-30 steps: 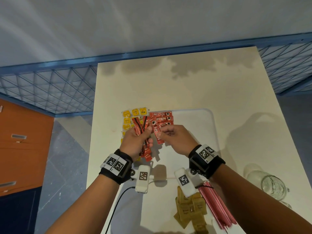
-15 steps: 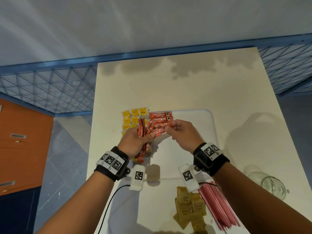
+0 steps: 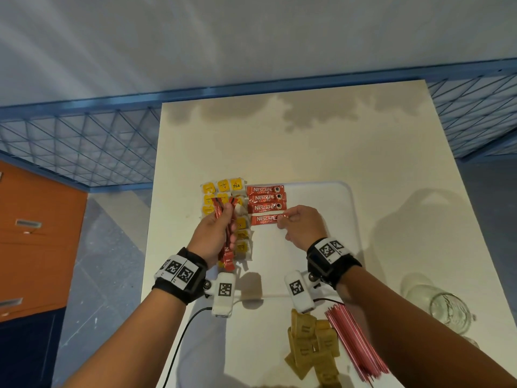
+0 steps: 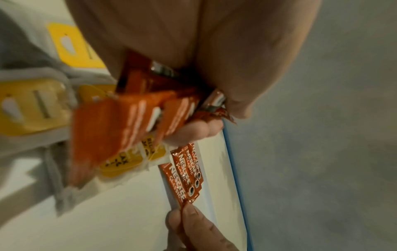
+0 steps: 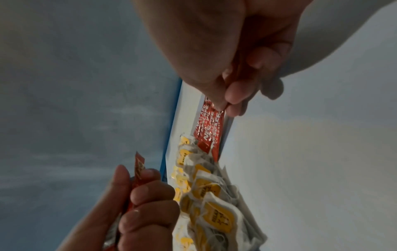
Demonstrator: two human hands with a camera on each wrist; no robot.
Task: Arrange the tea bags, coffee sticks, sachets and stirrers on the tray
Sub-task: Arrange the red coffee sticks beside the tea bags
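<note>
- Left hand (image 3: 210,233) grip clamped on spare sticks (image 3: 227,242), over tea bags (image 3: 223,186).
- Right hand (image 3: 300,226) grip pinches fourth stick (image 3: 264,219), laid on tray (image 3: 321,247) below three others.
- Sachets (image 3: 313,348), stirrers (image 3: 352,343) on desk (image 3: 307,141).

We cannot count the coffee sticks (image 3: 227,233) bunched in the left hand (image 3: 211,236); it hides several tea bags (image 3: 242,239). The sachets (image 3: 313,348) run off the head view's bottom edge.
</note>
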